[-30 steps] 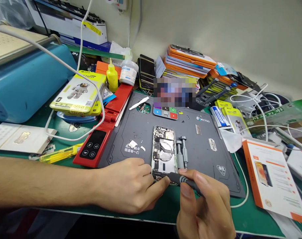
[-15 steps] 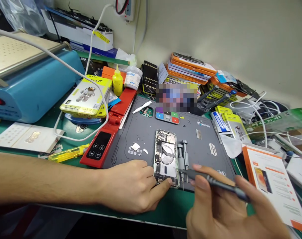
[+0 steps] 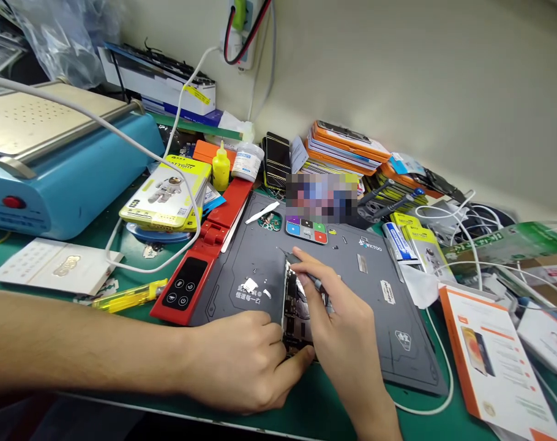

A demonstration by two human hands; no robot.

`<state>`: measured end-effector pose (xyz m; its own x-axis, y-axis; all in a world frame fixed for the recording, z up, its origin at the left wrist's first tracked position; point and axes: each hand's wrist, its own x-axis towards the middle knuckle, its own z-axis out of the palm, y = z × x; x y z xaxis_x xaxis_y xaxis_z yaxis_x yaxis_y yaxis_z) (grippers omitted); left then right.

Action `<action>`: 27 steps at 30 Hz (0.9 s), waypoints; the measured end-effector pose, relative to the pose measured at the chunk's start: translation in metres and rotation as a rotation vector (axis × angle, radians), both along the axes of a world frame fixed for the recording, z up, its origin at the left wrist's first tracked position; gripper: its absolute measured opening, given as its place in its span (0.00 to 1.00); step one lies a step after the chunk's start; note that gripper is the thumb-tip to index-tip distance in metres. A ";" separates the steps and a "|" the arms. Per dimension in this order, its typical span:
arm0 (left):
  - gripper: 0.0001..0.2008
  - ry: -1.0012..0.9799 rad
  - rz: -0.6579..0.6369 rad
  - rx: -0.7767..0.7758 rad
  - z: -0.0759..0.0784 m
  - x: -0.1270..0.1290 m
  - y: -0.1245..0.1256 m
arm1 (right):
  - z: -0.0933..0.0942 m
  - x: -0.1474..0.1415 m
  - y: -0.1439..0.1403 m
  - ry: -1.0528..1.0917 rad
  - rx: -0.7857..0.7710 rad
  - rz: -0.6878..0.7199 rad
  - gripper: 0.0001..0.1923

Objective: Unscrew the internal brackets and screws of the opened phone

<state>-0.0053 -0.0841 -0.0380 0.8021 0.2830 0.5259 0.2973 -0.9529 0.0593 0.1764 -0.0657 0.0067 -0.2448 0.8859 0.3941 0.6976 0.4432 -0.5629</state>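
An opened smartphone with bare inner parts lies near the front edge of the dark grey mat. My left hand is closed at its lower left, fingers curled against the side and one digit pressed on the bottom end. My right hand reaches over the phone's upper right and covers much of it. A slim dark grey tool is pinched in its fingers, the thin tip by the phone's top left corner. Whether the tip touches cannot be seen, nor the tool's exact kind.
The grey mat carries small white scraps, a coloured tray and a white stick. Left are a red folding device, a yellow-handled tool and a blue machine. Boxes and cables crowd the right.
My right hand has swung left and up with the tool, from beside the phone to over its upper part. My left hand keeps its place on the phone. The view has shifted slightly.
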 end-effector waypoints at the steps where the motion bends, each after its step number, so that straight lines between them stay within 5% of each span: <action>1: 0.19 0.006 -0.002 -0.002 0.000 0.000 0.000 | -0.001 0.001 0.000 -0.002 0.000 -0.001 0.10; 15: 0.20 0.011 0.000 -0.008 0.001 -0.002 -0.001 | -0.002 0.009 -0.009 0.196 -0.063 -0.073 0.13; 22: 0.16 -0.073 0.057 0.010 -0.001 0.001 -0.002 | -0.016 0.018 -0.049 0.755 0.085 -0.347 0.25; 27: 0.15 -0.079 0.072 -0.021 -0.001 -0.001 -0.001 | -0.028 0.013 -0.067 1.106 0.135 -0.427 0.21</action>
<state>-0.0061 -0.0855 -0.0388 0.7356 0.3502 0.5799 0.3586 -0.9275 0.1052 0.1898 -0.1330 -0.0215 0.5906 0.7483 0.3021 -0.0310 0.3951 -0.9181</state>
